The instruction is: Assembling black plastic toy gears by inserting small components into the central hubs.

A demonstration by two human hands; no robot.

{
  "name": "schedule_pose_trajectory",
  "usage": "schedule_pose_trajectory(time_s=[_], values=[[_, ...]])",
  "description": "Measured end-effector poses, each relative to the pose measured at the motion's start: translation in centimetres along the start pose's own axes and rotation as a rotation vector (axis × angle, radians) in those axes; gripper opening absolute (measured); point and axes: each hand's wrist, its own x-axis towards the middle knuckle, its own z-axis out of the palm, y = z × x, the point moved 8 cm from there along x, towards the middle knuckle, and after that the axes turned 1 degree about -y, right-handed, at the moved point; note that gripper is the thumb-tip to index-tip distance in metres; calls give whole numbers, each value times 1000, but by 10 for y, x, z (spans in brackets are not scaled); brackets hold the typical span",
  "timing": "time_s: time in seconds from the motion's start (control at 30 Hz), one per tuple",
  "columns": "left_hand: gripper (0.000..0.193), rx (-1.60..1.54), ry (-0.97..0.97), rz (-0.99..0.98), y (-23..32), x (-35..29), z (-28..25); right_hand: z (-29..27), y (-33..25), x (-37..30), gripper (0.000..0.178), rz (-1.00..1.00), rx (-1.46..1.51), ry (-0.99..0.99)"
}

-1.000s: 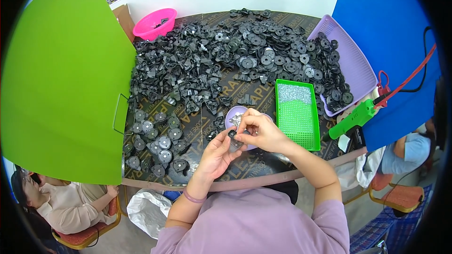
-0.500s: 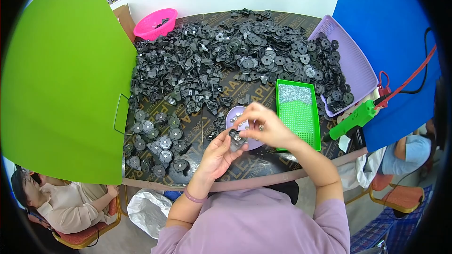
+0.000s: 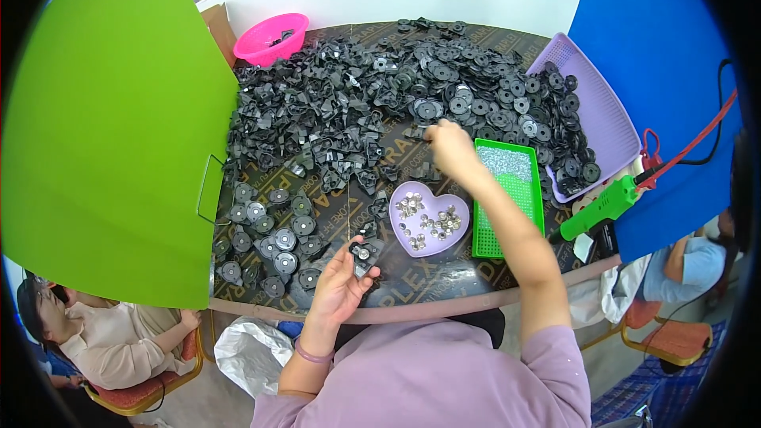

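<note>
- A person's left hand [image 3: 336,285], near the front edge of the table [image 3: 460,271], holds a small, angular black plastic part [image 3: 365,267]; its grip is grasping the part between thumb and fingers.
- A round silver metal fitting [image 3: 364,254] sits in the part, facing up.
- The right hand [image 3: 452,150] reaches forward over the table, its fingers bent, at the near edge of a heap of flat black plastic discs with centre holes [image 3: 476,99]. The fingertips are blurred, so whether this grip grasps anything cannot be told.
- Between the hands and nearer the person, a lilac heart-shaped dish [image 3: 432,251] carries small shiny silver metal pieces [image 3: 445,223] in separate clusters.
- Just right of the dish lies a bright green rectangular mesh tray [image 3: 490,239], with tiny silvery pieces [image 3: 507,162] in its far part; the right forearm crosses above it.
- Left of the discs spreads a broad heap of angular black plastic pieces [image 3: 301,103].
- At the table's near left lie round black units with pale centres [image 3: 284,239].
- Right of the tray is a green power tool [image 3: 601,208]; behind it, a lilac plastic basket [image 3: 606,107] slants beside the discs.
</note>
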Motion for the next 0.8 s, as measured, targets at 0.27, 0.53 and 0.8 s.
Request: schedule_pose_trajectory(time_s=[0.27, 0.53, 0.8], values=[[36, -35, -73, -15, -2, 10, 14, -1, 64, 10, 39, 71, -53, -8], [36, -43, -79, -4, 0, 8, 16, 20, 33, 30, 30, -26, -204, 111], [36, -43, -78, 25, 6, 10, 19, 26, 33, 21, 11, -153, -446, 240]])
